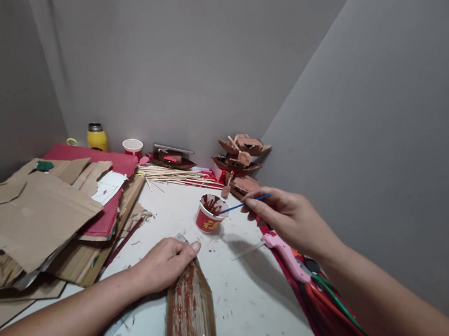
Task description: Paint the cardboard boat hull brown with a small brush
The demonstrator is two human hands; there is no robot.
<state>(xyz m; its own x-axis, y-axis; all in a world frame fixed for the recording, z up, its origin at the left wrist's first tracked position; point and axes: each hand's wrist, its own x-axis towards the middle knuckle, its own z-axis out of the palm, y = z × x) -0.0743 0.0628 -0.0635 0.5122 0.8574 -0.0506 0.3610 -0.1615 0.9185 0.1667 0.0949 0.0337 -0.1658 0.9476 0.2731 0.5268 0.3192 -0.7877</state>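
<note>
My left hand (166,262) rests closed on the pointed far end of a long cardboard boat hull (190,316), streaked with brown paint, that lies on the white table (244,296). In my right hand (290,220) I pinch a thin blue paintbrush (241,205). Its tip dips into a red paper cup (209,213) holding brown paint, just left of that hand.
Cardboard sheets (30,224) and red paper pile up at the left. Wooden skewers (172,175), brown painted model boats (242,160), a white cup (133,146) and a yellow flask (97,137) stand by the back wall. A pink glue gun (286,253) lies under my right wrist.
</note>
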